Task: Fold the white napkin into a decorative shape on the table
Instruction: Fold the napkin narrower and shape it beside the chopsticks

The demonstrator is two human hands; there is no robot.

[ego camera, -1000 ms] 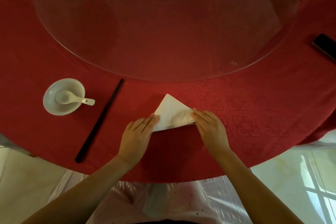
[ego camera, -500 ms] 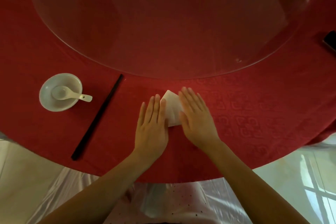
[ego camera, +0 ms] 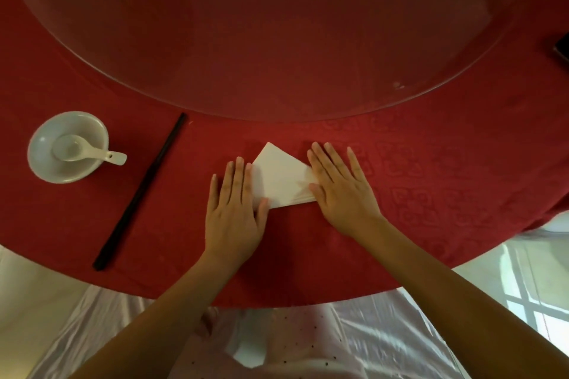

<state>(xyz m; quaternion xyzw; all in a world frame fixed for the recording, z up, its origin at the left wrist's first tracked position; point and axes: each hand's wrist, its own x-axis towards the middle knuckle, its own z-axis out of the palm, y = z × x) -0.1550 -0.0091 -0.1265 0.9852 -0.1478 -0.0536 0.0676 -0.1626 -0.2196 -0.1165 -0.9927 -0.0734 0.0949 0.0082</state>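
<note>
The white napkin [ego camera: 281, 178] lies flat on the red tablecloth [ego camera: 431, 178], folded into a triangle with its tip pointing away from me. My left hand [ego camera: 235, 212] rests palm down with fingers stretched out, covering the napkin's left corner. My right hand [ego camera: 341, 188] lies flat too, fingers slightly apart, pressing on the right corner. Neither hand grips anything. The middle of the triangle shows between the two hands.
A white bowl [ego camera: 46, 169] with a white spoon [ego camera: 83, 151] in it stands at the left. Dark chopsticks [ego camera: 141, 194] lie slanted beside it. A glass turntable [ego camera: 277, 40] covers the table's centre. A dark phone [ego camera: 562, 48] sits at the right edge.
Both hands slid from the napkin's lower corners onto its middle, then spread apart again toward the left and right corners, uncovering the triangle's centre.
</note>
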